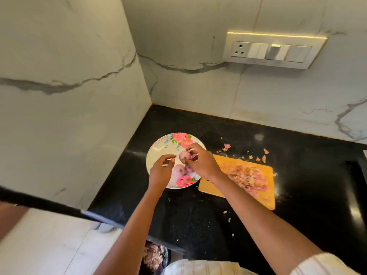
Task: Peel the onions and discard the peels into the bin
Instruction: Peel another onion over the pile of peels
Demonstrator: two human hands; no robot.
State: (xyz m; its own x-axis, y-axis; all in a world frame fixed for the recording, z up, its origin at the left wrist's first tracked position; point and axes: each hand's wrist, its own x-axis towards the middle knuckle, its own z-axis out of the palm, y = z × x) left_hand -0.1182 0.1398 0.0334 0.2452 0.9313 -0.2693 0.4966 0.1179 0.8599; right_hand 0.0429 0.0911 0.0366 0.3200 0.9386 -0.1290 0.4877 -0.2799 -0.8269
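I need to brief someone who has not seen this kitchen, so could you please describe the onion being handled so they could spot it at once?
On the black counter, left of the wooden cutting board, sits a white plate with pink roses. Above its middle, the right hand holds a peeled onion in its fingers. Unlike the two onions lying lower on the plate, this one is lifted and gripped.
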